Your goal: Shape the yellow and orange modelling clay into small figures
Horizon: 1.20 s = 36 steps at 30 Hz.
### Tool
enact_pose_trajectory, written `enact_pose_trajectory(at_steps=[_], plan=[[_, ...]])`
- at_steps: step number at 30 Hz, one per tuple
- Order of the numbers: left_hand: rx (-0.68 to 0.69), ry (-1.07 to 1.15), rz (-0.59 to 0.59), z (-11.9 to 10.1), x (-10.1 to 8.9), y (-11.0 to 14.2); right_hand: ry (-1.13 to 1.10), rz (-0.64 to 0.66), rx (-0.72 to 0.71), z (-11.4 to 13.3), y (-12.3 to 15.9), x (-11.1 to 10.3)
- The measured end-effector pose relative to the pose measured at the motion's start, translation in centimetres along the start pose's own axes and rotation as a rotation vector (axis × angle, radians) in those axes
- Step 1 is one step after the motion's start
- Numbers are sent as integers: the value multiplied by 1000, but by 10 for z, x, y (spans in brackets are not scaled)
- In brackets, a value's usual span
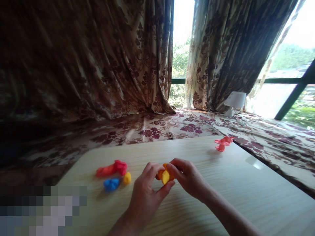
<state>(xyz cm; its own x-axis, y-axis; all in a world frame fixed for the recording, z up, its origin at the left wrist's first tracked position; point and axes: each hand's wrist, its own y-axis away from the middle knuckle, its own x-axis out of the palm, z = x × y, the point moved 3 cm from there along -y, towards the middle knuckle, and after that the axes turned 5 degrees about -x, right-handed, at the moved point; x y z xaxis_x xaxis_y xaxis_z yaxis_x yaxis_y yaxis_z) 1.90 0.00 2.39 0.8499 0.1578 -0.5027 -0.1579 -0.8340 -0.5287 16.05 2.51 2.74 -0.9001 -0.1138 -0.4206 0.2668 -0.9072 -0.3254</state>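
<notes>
Above the near middle of the table [236, 186], our left hand [146, 193] and right hand [188, 177] pinch a soft-looking yellow-orange piece [165, 177] between thumbs and fingers. Light, even pressure from both sides should keep it from deforming. We see no container: red lumps [120, 167], a blue lump [111, 185] and a yellow ball [127, 178] sit loose at left, a pink shape [222, 143] far right.

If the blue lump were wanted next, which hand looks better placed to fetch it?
Probably the left hand: the blue lump lies on its side, and the right hand is farther off. Both hold the yellow piece, so the left would first have to let go.
</notes>
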Motion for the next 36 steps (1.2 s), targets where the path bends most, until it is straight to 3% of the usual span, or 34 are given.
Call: enact_pose_trajectory(at_steps=[8,11,15,20,24,27,32,36], plan=[[13,-32,-13,-2,2,0,225,-98,-172,-1,-3,-7],[9,-50,-12,-2,2,0,181,-109,-127,-1,-3,-8],[38,-109,-35,-1,0,-1,134,-24,-58,-1,-2,-1],[64,-128,-50,5,2,0,126,-71,-63,-3,-3,1],[-19,-110,-34,10,4,0,86,-24,27,-8,-2,1],[-72,-128,-18,9,4,0,90,13,15,-7,-1,4],[-54,-140,-50,11,7,1,199,-79,-81,-7,-4,2],[-53,-107,-121,17,10,3,160,-77,-14,-14,-6,0]])
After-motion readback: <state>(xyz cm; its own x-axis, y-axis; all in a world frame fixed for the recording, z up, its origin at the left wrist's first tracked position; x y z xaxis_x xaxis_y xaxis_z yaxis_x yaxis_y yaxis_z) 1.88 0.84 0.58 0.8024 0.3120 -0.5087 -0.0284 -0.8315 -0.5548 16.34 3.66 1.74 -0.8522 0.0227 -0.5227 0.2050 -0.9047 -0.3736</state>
